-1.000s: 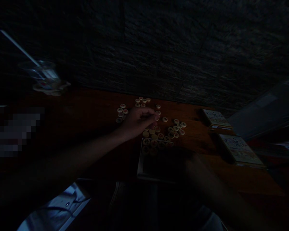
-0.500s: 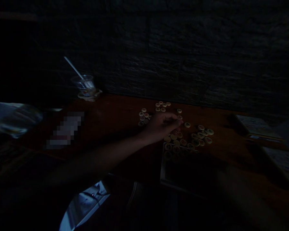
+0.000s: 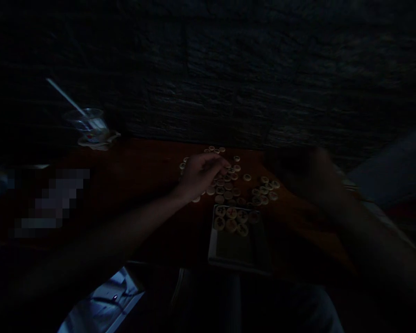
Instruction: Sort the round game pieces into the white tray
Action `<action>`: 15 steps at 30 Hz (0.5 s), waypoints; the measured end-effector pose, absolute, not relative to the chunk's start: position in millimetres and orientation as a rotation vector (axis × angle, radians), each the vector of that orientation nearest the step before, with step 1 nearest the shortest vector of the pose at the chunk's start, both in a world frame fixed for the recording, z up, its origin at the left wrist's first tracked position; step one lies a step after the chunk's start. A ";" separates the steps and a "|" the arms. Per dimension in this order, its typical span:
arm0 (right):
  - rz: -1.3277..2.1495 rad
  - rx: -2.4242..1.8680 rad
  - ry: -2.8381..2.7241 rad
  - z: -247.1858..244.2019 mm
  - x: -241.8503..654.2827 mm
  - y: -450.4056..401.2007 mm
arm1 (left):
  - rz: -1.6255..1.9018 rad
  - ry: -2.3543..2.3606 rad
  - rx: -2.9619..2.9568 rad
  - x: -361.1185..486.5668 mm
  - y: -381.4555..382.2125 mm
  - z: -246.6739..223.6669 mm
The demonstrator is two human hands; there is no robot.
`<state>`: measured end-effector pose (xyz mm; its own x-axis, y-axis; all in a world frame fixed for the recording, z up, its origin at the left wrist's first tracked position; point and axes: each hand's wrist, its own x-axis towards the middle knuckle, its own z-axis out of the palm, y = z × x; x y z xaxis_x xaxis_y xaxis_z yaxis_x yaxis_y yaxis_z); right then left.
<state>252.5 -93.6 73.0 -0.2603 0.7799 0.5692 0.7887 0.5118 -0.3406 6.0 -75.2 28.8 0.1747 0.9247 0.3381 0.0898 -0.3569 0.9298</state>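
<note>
Several round wooden discs with red or dark marks [image 3: 228, 186] lie loose on the dark reddish table [image 3: 145, 157]. Over their left part is my left hand [image 3: 203, 170], its thumb and fingers pinched together at some discs; what they hold is too small to tell. My right hand [image 3: 307, 169] is a dark blur at the right, beyond a group of discs [image 3: 264, 190], and its fingers cannot be made out. An open shallow box [image 3: 212, 245] at the near edge has several discs in two rows at its far end.
At the far left a clear plastic cup [image 3: 92, 122] with a straw stands on a crumpled wrapper. A blurred-out item [image 3: 57, 196] lies left of my left arm. A dark stone wall [image 3: 201, 92] rises behind the table. Boxes, partly behind my right arm, are at the right.
The view has shifted right. My right hand has moved from over the box up to the right side of the table, uncovering discs in the box. My left hand remains among the loose discs.
</note>
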 end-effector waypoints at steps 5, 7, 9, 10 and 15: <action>0.103 -1.341 -1.623 55.0 268.7 -37.5 | 1.340 1.110 1.936 -2.3 -64.4 23.2; 0.104 -1.371 -1.681 40.6 270.8 -38.5 | 1.315 1.124 2.021 -3.6 -64.4 20.2; 0.100 -1.355 -1.776 31.2 271.1 -46.8 | 1.286 1.132 2.104 -3.5 -66.2 18.4; 0.099 -1.335 -1.812 28.9 270.8 -51.1 | 1.275 1.136 2.139 -3.0 -67.1 17.9; 0.096 -1.307 -1.988 28.2 267.8 -58.4 | 1.247 1.184 2.164 0.1 -68.2 17.8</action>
<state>267.8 -58.4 28.2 -0.2048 0.8180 0.5375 0.7624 0.4777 -0.4365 0.1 -68.2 17.8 0.2533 0.8132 0.5239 0.4806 -0.5758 0.6614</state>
